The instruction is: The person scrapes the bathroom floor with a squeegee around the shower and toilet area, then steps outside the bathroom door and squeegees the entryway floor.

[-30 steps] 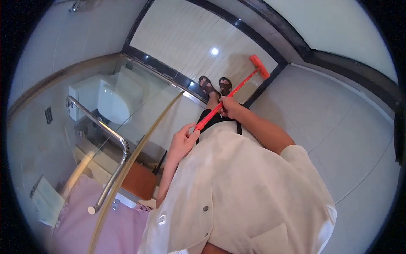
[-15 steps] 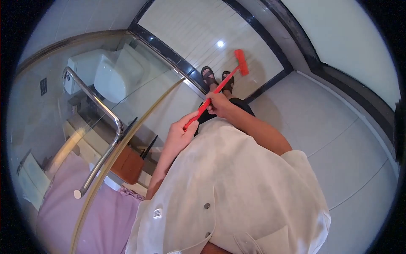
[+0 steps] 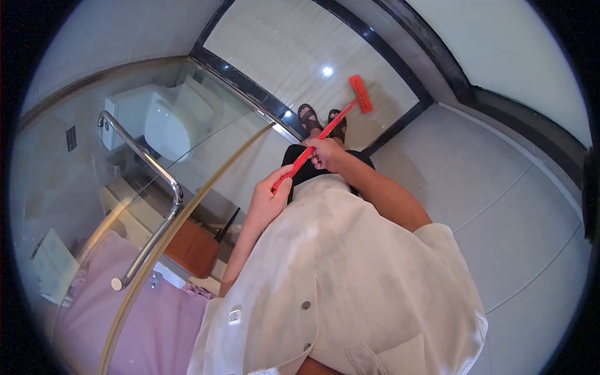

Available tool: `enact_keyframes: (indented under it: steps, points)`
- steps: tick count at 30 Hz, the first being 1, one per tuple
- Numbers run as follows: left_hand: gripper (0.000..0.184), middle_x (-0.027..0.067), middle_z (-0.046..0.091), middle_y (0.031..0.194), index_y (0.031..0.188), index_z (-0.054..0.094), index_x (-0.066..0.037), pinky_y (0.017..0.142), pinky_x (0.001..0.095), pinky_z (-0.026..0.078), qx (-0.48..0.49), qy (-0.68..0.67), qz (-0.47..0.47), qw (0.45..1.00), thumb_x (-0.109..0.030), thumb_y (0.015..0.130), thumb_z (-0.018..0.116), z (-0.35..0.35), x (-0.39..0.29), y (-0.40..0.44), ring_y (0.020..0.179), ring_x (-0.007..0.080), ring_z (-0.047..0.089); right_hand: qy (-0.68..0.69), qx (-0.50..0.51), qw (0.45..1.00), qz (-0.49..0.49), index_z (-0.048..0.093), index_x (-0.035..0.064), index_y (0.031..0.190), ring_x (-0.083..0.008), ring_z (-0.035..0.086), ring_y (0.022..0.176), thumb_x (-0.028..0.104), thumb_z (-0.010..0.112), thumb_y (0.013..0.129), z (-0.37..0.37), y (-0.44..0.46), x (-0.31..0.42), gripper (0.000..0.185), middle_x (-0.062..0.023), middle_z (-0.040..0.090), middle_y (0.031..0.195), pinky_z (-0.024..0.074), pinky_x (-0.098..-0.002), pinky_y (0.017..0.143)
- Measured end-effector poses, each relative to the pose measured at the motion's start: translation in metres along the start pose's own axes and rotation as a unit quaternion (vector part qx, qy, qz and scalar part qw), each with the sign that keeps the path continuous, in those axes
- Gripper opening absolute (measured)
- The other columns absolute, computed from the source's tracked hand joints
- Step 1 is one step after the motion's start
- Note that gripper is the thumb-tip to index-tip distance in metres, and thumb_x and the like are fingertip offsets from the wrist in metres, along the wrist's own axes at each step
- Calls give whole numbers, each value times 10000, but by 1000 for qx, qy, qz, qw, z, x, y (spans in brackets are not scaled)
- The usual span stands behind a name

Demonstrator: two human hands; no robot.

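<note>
We had both hands on the red brush (image 3: 360, 95), one above the other along its pole. Our left hand (image 3: 267, 197) pinched the top end between thumb and fingers, probably to guide it, while our right hand (image 3: 328, 156) curled round it lower down, likely to take its weight. That spacing — an end grip and a lower grip — seemed meant to steady a long, slanting pole. The head lay out past our sandals (image 3: 309, 116), over the dark-edged pale floor (image 3: 269, 37); we couldn't tell how firmly it pressed there. As for containers, a white toilet (image 3: 167, 131) showed through the glass (image 3: 75, 206), beyond the rail (image 3: 150, 244), but we couldn't make out what its bowl held.
</note>
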State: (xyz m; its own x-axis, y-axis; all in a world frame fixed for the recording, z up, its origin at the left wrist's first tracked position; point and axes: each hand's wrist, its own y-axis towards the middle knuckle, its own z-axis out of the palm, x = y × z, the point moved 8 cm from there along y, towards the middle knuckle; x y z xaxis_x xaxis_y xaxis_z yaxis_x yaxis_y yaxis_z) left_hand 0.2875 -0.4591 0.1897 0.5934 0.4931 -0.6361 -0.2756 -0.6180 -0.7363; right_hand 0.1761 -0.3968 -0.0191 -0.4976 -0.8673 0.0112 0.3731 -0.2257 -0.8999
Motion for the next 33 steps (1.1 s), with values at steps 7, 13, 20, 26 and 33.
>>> enact_keyframes:
  steps: [7,13,20,26,33]
  points:
    - [281,-25,554,757,1180,602,-22,582,213,393,-19,-19,-2,1000,-133,925,559,6,8,-9,654,45,448,-15,20,1000,-14,538,100,675,-149,468,444,301,567,877,-8,3,-5,287,-21,514,567,337,-301,384]
    - [278,-37,525,716,1181,605,-31,567,215,383,-13,-45,-23,999,-136,931,545,5,17,-9,628,51,450,-10,34,999,-10,545,101,654,-148,451,440,317,560,883,-5,11,-11,315,-16,502,554,330,-305,397]
    - [286,-45,510,679,1189,605,-37,557,217,377,-3,-30,-28,999,-157,939,537,-8,26,-1,613,44,439,0,25,999,-35,552,98,660,-149,443,437,306,558,882,6,13,-8,304,-17,503,561,321,-310,400]
    - [306,-49,505,673,1217,592,-43,544,219,373,39,-11,-8,999,-163,943,529,-28,41,9,601,44,440,20,-2,998,-51,573,79,688,-151,453,449,295,577,868,20,26,-11,281,-30,512,587,331,-313,391]
    - [368,-63,482,662,1274,548,-36,513,201,341,89,-2,3,996,-181,936,533,-67,101,18,573,32,416,17,-34,999,-35,566,90,693,-150,468,447,283,576,859,51,62,-34,255,-21,504,561,367,-299,400]
